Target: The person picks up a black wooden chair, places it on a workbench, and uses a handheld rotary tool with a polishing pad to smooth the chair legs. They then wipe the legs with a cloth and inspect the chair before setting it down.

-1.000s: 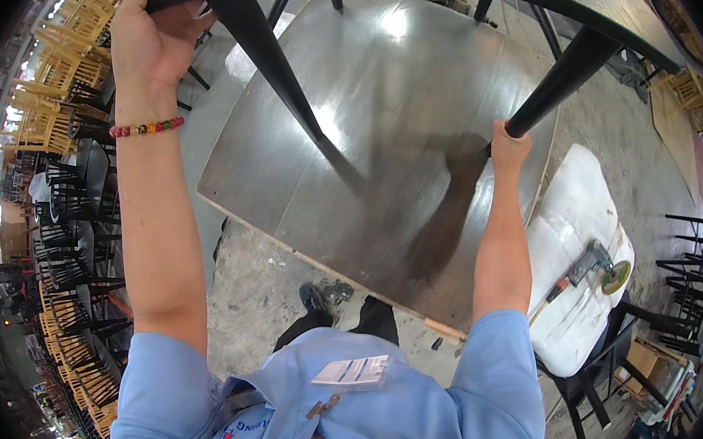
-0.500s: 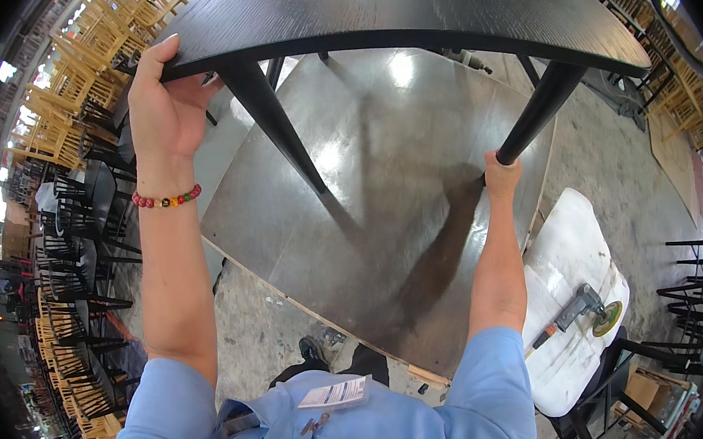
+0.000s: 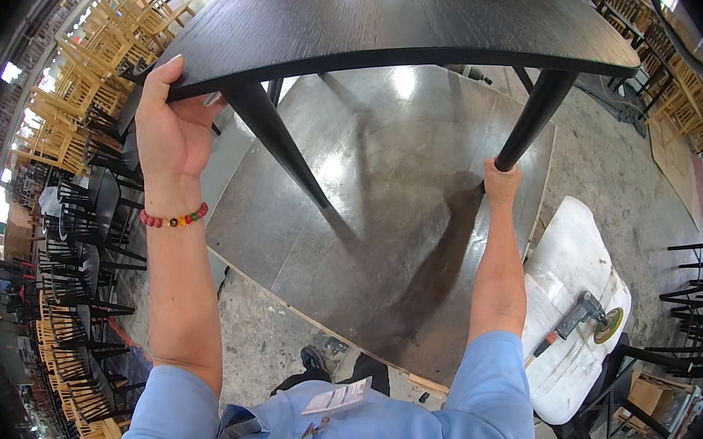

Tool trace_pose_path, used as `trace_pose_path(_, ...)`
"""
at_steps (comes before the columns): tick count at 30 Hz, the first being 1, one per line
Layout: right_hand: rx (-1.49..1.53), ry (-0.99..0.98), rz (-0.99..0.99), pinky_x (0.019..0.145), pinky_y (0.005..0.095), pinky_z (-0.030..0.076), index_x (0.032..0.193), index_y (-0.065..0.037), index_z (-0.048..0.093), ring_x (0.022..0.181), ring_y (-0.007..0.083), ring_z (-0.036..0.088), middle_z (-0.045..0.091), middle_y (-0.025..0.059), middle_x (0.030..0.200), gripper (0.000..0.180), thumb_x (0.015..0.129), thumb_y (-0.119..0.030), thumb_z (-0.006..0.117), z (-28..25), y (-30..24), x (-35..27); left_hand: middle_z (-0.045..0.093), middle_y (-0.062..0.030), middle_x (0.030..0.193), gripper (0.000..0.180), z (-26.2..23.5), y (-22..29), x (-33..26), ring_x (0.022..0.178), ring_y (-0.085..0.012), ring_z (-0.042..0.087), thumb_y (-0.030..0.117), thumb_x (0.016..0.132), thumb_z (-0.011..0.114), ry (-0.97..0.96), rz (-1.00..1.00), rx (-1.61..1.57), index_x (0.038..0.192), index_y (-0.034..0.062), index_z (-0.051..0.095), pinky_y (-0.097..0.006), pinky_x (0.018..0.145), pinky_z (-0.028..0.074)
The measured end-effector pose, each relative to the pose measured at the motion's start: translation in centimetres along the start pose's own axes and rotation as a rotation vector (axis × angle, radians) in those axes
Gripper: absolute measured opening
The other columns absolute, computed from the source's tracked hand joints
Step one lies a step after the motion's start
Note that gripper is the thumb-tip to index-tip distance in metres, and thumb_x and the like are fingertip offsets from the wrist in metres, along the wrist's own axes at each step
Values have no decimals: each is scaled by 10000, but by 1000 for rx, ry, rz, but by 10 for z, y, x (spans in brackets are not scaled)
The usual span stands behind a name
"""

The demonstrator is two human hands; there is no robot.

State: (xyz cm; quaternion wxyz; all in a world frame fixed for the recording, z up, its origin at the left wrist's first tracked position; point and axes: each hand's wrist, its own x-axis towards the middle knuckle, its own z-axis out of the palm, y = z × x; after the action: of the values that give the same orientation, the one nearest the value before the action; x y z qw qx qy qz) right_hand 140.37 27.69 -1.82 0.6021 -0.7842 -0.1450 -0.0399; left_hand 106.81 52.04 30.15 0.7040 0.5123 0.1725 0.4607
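Looking down from your head, your left hand point(image 3: 168, 132) at ten o'clock wraps its fingers over the edge of the black table point(image 3: 386, 13), arm raised straight. Your right hand point(image 3: 501, 182) at two o'clock closes around a table leg point(image 3: 537, 110). The tabletop fills twelve o'clock, its far edge cut off; your right fingers are hidden.

Single head view, looking steeply down, close over work platform point(image 3: 382, 247)
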Motion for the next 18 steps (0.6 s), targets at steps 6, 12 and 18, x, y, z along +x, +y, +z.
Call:
trace_pose_path(6, 17, 5, 4, 630, 331, 483, 775, 3, 583, 630, 155, 577, 596, 79, 656, 173, 726, -131, 681, 0, 0, -1, 696, -60, 972, 187, 6, 1, -14, 922, -198, 642, 212, 898, 558, 60, 12, 27, 992, 71, 635, -497, 893, 444)
trace_pose_path(12, 26, 8, -27, 587, 283, 460, 769, -30, 607, 620, 98, 556, 589, 14, 669, 116, 739, -108, 688, -1, 8, 0, 693, -72, 1011, 224, -3, 4, -18, 952, -219, 639, 221, 900, 553, 28, 2, -4, 1036, 59, 629, -494, 895, 434)
trace_pose_path(18, -12, -9, -31, 591, 284, 461, 774, -24, 608, 621, 98, 554, 585, 13, 663, 118, 738, -106, 684, -2, 7, 0, 690, -78, 1026, 243, 3, 2, -20, 966, -226, 640, 230, 901, 554, 47, 17, 21, 1053, 54, 625, -500, 897, 433)
